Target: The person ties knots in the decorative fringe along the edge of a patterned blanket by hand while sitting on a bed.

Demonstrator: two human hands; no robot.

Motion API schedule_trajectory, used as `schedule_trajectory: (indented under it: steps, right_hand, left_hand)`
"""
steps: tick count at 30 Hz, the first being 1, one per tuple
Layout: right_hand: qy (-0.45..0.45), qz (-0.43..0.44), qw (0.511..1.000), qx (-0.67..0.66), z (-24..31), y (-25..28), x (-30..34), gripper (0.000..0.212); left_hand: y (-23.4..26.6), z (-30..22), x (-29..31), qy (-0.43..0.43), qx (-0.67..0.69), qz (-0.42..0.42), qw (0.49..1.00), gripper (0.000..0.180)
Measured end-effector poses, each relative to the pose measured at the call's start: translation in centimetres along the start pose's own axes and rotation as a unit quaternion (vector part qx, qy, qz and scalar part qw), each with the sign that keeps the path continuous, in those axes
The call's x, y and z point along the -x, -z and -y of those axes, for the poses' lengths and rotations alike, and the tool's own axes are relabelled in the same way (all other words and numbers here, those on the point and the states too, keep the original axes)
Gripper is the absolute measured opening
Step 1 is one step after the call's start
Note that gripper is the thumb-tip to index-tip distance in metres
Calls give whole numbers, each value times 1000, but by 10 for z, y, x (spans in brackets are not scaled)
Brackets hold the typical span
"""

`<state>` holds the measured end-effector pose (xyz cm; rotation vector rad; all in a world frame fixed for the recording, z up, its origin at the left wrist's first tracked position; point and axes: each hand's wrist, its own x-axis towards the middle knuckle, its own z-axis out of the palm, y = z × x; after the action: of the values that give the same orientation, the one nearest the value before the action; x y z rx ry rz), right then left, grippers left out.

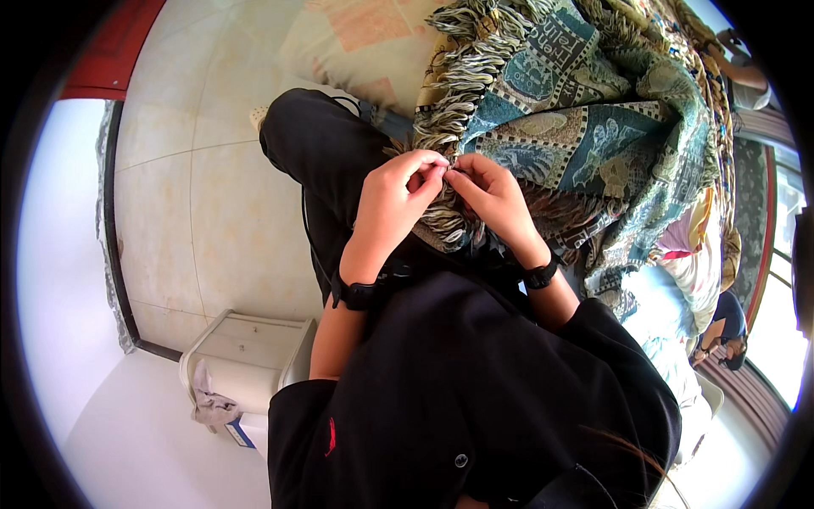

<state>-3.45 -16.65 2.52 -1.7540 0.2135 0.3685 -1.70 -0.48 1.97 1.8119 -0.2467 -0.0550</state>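
Observation:
A woven blanket [551, 127] in blue-green and beige, patterned with checked borders, lies over the bed's edge and across my lap. Its thick fringe [454, 106] hangs along the left side. My left hand [397, 188] is closed in a pinch at the fringed edge. Right beside it, my right hand [494, 197] pinches at the same spot, the fingertips of both almost touching. Strands of fringe seem to be between them, but the fingers hide most of what is pinched. Dark bands circle both wrists.
A pale cabinet [254, 339] stands at the lower left, with a grey cloth [212, 399] hanging on it. Tiled floor [220, 195] stretches along the left. Rumpled bedding [670, 301] lies to the right. One person [725, 331] is at the far right, another [746, 81] at the upper right.

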Motion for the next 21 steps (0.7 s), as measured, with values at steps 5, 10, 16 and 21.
schedule_trajectory:
  steps: [5,10,16,21]
  right_hand:
    - [57,-15,997,55,0,-2,2,15]
    - [74,-19,994,84,2,-2,3,15]
    - [94,-29,990,101,5,0,4,18]
    - [114,-27,987,108,11,-1,4,19]
  left_hand:
    - [5,2,-4,-82,-151,-41,984,14]
    - [12,-3,-4,-42,-144,-64,987,11]
    - [18,-21,-3,-59,-55,-59,995,18]
    - [3,-28,4,-23,-40,5,999,15]
